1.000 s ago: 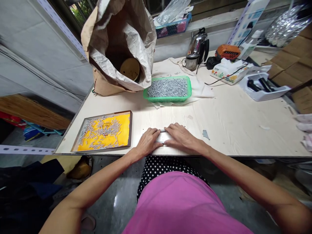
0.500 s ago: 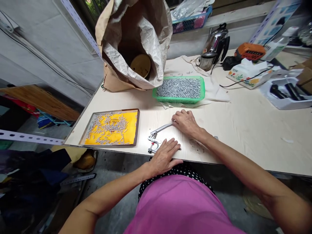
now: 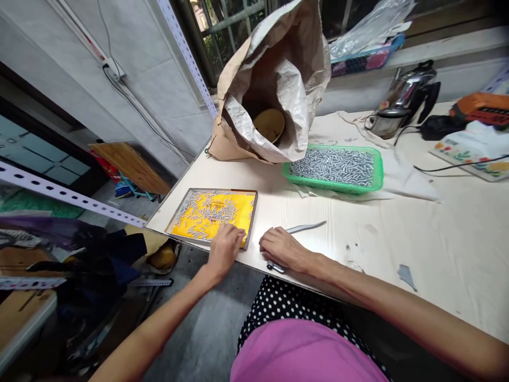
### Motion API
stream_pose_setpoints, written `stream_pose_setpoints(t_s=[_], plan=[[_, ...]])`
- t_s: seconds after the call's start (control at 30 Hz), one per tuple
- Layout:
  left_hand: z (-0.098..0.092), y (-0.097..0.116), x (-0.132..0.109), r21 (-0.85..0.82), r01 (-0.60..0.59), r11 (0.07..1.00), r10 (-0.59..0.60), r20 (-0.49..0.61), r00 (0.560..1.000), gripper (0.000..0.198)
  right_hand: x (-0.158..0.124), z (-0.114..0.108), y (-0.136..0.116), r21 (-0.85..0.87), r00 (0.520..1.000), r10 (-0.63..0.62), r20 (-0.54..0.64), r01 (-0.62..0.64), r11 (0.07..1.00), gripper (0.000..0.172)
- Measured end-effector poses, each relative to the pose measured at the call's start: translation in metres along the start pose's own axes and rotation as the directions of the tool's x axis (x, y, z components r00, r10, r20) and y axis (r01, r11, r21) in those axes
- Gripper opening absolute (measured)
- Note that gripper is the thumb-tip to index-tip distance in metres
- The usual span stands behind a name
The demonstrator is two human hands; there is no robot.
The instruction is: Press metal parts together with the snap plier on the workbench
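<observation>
My left hand (image 3: 225, 248) reaches onto the near right corner of a shallow brown-rimmed tray (image 3: 252, 218) with a yellow bottom, strewn with several small silver pins (image 3: 207, 212). Its fingers are bent down among the pins; what they pinch is hidden. My right hand (image 3: 283, 249) rests closed over the head of a silver hand press tool (image 3: 305, 227) at the table's front edge; the tool's long handle sticks out to the right and its jaw shows below the hand.
A green basket (image 3: 377, 171) full of silver pins stands behind on a white cloth (image 3: 409, 178). A large brown paper sack (image 3: 274, 85) holding a yellow bowl (image 3: 269, 124) stands at the back left. A kettle (image 3: 400, 101), cables and boxes lie at the back right.
My left hand has gone left from beside the tool to the yellow tray. My right hand has slid from the handle's end down onto the tool's head. The camera has turned left.
</observation>
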State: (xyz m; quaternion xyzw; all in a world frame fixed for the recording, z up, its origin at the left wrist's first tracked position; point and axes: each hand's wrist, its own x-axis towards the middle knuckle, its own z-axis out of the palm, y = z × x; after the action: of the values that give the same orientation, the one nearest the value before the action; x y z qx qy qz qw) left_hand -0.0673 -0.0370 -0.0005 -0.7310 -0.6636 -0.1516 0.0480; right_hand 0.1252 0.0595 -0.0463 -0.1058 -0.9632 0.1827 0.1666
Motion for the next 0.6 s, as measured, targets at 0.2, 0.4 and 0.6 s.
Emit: stream_pose_setpoints(t_s=[0.2, 0.4, 0.6], plan=[[0.012, -0.050, 0.030, 0.209, 0.141, 0.968, -0.189, 0.231, 0.954, 0.022, 0.003, -0.061, 0.050, 0.243, 0.756, 0.408, -0.512, -0.329, 0.913, 0.014], [0.027, -0.067, 0.037, 0.170, 0.136, 0.976, -0.174, 0.235, 0.956, 0.025, -0.012, -0.137, 0.126, 0.011, 0.637, 0.492, -0.594, -0.605, 0.796, 0.013], [0.011, -0.043, 0.046, -0.079, 0.182, 0.980, -0.161, 0.225, 0.961, 0.023, -0.041, -0.111, 0.067, -0.089, 0.805, 0.473, -0.358, -0.534, 0.841, 0.019]])
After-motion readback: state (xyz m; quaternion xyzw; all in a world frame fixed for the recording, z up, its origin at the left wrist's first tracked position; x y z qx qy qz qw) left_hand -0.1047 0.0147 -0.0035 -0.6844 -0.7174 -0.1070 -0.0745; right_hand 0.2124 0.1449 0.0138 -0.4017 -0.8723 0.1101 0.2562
